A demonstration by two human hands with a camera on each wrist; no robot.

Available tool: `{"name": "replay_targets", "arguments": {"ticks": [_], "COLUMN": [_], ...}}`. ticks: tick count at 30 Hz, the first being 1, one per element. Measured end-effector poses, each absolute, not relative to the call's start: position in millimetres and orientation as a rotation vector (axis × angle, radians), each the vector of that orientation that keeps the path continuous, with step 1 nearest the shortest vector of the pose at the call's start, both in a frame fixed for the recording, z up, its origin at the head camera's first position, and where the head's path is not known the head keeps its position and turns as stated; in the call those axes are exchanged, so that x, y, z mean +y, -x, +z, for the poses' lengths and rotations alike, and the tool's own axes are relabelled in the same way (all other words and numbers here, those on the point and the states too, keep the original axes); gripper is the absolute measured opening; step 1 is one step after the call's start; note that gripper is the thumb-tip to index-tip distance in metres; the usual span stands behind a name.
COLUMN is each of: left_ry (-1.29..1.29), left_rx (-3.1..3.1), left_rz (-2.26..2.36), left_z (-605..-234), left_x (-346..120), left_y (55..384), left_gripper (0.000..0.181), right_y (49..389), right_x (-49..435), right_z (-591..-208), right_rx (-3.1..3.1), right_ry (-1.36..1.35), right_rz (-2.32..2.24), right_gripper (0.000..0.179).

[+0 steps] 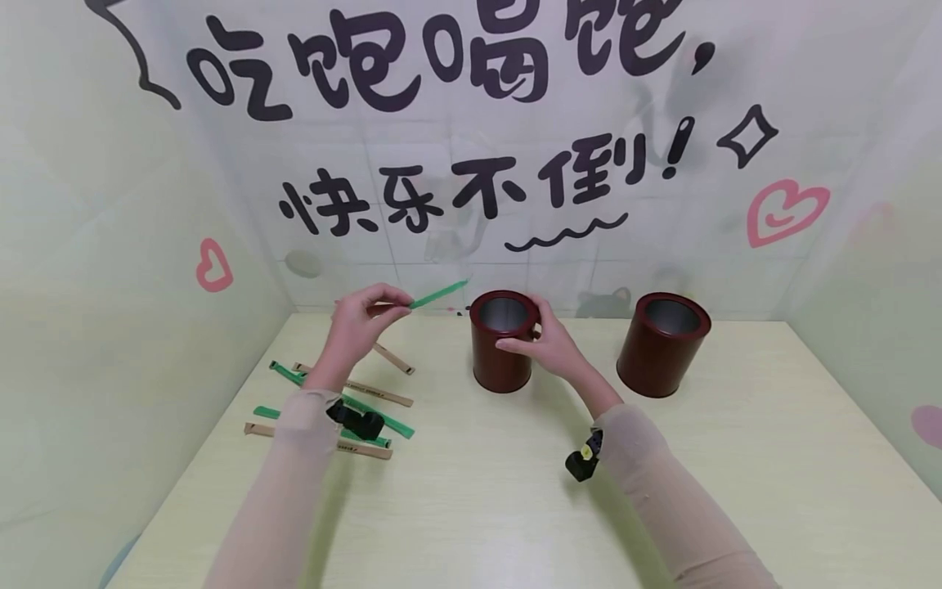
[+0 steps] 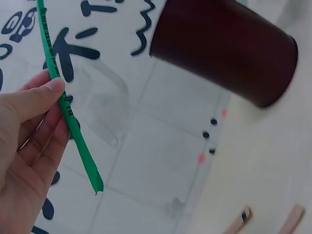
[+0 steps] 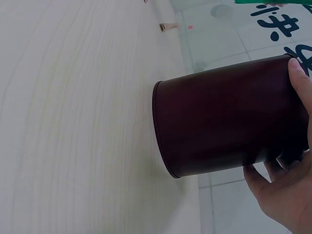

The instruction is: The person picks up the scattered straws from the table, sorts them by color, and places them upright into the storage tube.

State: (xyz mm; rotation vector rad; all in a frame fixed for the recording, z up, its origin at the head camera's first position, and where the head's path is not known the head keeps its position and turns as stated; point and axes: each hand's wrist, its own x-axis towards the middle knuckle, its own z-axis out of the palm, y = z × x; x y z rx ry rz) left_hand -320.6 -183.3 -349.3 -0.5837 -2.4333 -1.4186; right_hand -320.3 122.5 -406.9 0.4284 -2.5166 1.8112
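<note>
their left hand (image 1: pixel 361 321) is pinching a green strip (image 1: pixel 440 294) while the right hand (image 1: pixel 550 342) is gripping a dark red can (image 1: pixel 499 360).

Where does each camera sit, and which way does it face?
Head: worn there, facing forward and down over the table; left hand, right hand, sleeves show.
Left wrist: worn there, facing the pinched green strip; left hand shows.
Right wrist: worn there, facing the gripped red can; right hand shows.
Head and right wrist share that can.

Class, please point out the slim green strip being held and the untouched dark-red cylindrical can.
Slim green strip (image 2: pixel 71 117): left wrist view, printed middle stretch.
Untouched dark-red cylindrical can (image 1: pixel 660 360): head view, front wall.
</note>
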Motion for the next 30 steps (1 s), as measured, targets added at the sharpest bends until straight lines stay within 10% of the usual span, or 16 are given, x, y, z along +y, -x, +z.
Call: {"name": "replay_targets", "arguments": {"ticks": [30], "left_ry": [0.445], "left_rx": [-2.056], "left_rz": [-2.089], "left_z": [-348], "left_x": [-71], "left_y": [330], "left_gripper": [0.032], "right_y": [317], "right_x": [120], "right_z": [-406], "right_rx": [-2.543], "right_ry": [-0.395], "right_rz": [1.802], "right_gripper": [0.088]}}
